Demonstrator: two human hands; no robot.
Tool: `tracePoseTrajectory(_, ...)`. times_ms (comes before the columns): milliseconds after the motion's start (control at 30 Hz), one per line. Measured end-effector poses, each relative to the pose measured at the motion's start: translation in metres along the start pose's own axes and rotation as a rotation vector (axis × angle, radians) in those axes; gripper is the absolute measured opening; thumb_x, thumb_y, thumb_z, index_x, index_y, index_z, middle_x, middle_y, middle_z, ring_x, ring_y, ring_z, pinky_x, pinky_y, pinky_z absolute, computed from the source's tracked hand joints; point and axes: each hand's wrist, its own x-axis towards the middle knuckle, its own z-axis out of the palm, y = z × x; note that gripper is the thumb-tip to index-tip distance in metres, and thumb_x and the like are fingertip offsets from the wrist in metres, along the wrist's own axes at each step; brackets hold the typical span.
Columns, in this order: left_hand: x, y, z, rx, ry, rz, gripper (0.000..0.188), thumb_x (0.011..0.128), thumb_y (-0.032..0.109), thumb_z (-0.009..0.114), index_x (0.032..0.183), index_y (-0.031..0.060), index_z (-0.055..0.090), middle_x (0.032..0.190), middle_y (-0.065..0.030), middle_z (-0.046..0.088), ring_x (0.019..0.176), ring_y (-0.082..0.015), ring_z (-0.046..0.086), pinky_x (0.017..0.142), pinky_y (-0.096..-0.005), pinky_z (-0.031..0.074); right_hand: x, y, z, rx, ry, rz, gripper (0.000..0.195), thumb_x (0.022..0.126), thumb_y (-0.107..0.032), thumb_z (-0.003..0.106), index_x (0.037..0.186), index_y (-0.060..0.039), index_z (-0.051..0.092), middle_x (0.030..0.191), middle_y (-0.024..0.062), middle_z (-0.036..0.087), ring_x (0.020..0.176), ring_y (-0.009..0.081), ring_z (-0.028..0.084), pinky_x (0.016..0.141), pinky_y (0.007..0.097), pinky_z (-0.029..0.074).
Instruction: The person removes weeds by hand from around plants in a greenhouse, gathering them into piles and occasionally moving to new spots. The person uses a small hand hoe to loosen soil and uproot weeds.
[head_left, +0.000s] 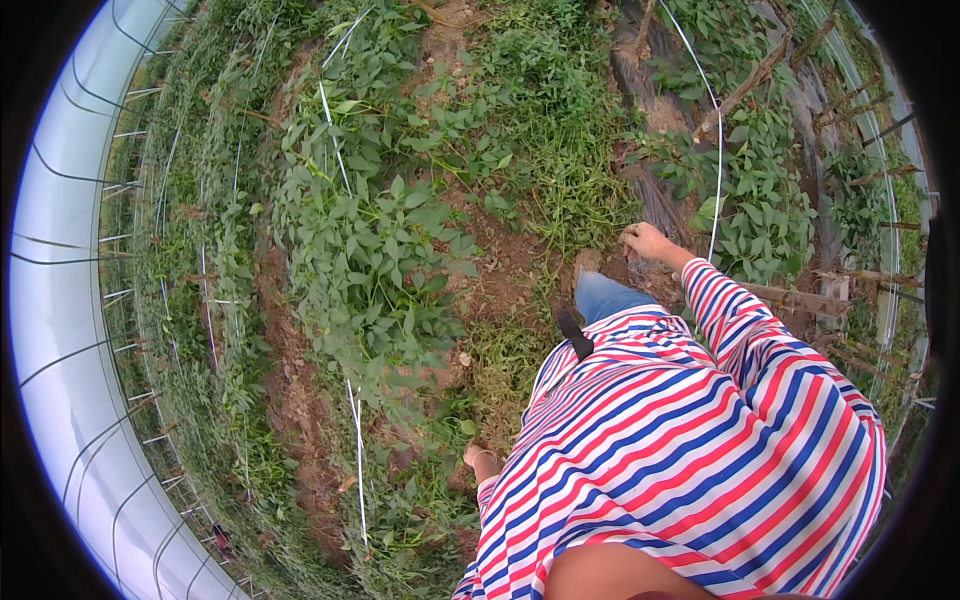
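Note:
My right hand hangs beside the edge of the weedy path, its fingers loosely curled. No object shows clearly in it, and the palm side is hidden. Low green weeds lie just beyond it, and a shoe below a blue trouser leg is close by. My left hand, with a thin band at the wrist, is partly hidden by my striped sleeve. It is nearest to leafy plants that look like peppers; its fingers are too small to make out.
Rows of pepper-like plants flank the bare soil, with white strings strung along them. Wooden stakes lean out on the right, one near my right arm. Plastic sheeting curves along the left.

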Motion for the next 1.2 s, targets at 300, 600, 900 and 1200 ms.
tracePoseTrajectory(300, -0.043, 0.149, 0.121, -0.552, 0.266, 0.175, 0.015, 0.092, 0.001, 0.047, 0.098, 0.0012, 0.06, 0.075, -0.0101, 0.062, 0.055, -0.0212, 0.058, 0.045, -0.0308, 0.052, -0.003, 0.141, -0.052, 0.118, 0.239, 0.294, 0.025, 0.087, -0.011, 0.049, 0.085, 0.0097, 0.063, 0.069, 0.0156, 0.067, 0.061, 0.0218, 0.067, 0.056, 0.0329, 0.054)
tracePoseTrajectory(600, -0.101, 0.359, 0.231, -0.207, -0.132, 0.643, 0.015, 0.091, 0.001, 0.049, 0.103, 0.0, 0.059, 0.077, -0.0094, 0.063, 0.065, -0.0187, 0.063, 0.057, -0.029, 0.056, 0.002, 0.247, -0.073, 0.374, 0.442, 0.388, 0.026, 0.089, -0.009, 0.046, 0.093, 0.0126, 0.06, 0.07, 0.0208, 0.065, 0.056, 0.0252, 0.066, 0.051, 0.0372, 0.054)
tracePoseTrajectory(900, -0.195, 0.455, 0.263, -0.119, -0.099, 0.807, 0.026, 0.099, 0.018, 0.044, 0.102, -0.0026, 0.06, 0.08, -0.0086, 0.063, 0.068, -0.0192, 0.065, 0.056, -0.028, 0.055, 0.046, 0.167, -0.031, 0.678, 0.514, 0.226, 0.03, 0.092, -0.017, 0.047, 0.093, 0.0106, 0.059, 0.068, 0.0183, 0.066, 0.054, 0.0242, 0.065, 0.051, 0.0341, 0.054)
tracePoseTrajectory(1200, -0.186, 0.479, 0.338, 0.002, -0.206, 0.778, 0.035, 0.099, 0.028, 0.046, 0.107, -0.002, 0.061, 0.102, -0.011, 0.066, 0.091, -0.0207, 0.067, 0.069, -0.0294, 0.056, 0.015, 0.244, 0.023, 0.521, 0.43, 0.532, 0.035, 0.09, -0.018, 0.047, 0.087, 0.0148, 0.059, 0.071, 0.0208, 0.067, 0.059, 0.0293, 0.068, 0.054, 0.0375, 0.057)
